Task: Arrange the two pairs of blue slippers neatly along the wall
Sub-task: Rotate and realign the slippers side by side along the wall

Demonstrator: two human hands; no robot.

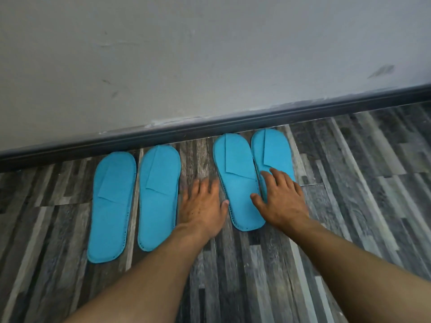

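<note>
Several flat blue slippers lie on the floor with toes toward the wall (pixel 210 54). The left pair is a far-left slipper (pixel 112 206) and its neighbour (pixel 158 197), side by side. The right pair is a third slipper (pixel 238 180) and a fourth slipper (pixel 272 150), close together and tilted slightly. My left hand (pixel 203 206) rests palm down on the floor between the pairs, thumb touching the third slipper's edge. My right hand (pixel 279 199) lies spread on the fourth slipper's heel half, hiding it, with the thumb on the third slipper.
A dark skirting board (pixel 233 125) runs along the foot of the grey-white wall, slanting up to the right. The floor (pixel 349 183) is grey wood-look planks. Both bare forearms reach in from the bottom edge.
</note>
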